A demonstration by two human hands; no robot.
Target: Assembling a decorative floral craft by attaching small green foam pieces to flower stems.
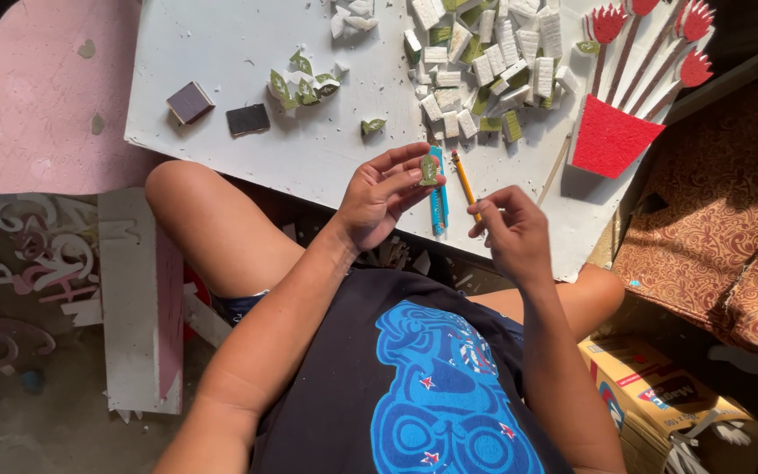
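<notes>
A: Surface first. White board (247, 53), sunlit, dusted with small white crumbs, lying over the seated person's bare knees. Floor beneath it cluttered with white and pink cut-out shapes.

B: Noted. Left hand?

A: Left hand (379, 197) palm up above the board's near edge. Thumb and fingertips pinch a small green leaf-shaped piece (429, 169), held upright; the other fingers are curled loosely behind it.

B: Right hand?

A: Right hand (512, 224) grips a yellow pencil (464, 178) between thumb and first fingers, closed on its lower end. Pencil runs up and left, its far end over the board. The hands are near each other but apart.

B: Between them?

A: A blue craft knife (438, 195) lies flat on the board, just beside the leaf piece, running toward the near edge.

B: Further out?

A: Ahead of the hands, a heap of white foam blocks (484, 61), some with green faces. One loose green leaf (372, 126) on its own; a small cluster of green-and-white leaves (302, 86) further left. Two flat squares beside that cluster, one grey-purple (189, 102), one dark (248, 119). At the board's right end, a red foam pot with red flowers on brown stems (611, 136).

B: Off the board?

A: Patterned brown cloth (712, 228) to the right, a cardboard box (651, 386) by the right knee, a pink sheet (37, 96) to the left
</notes>
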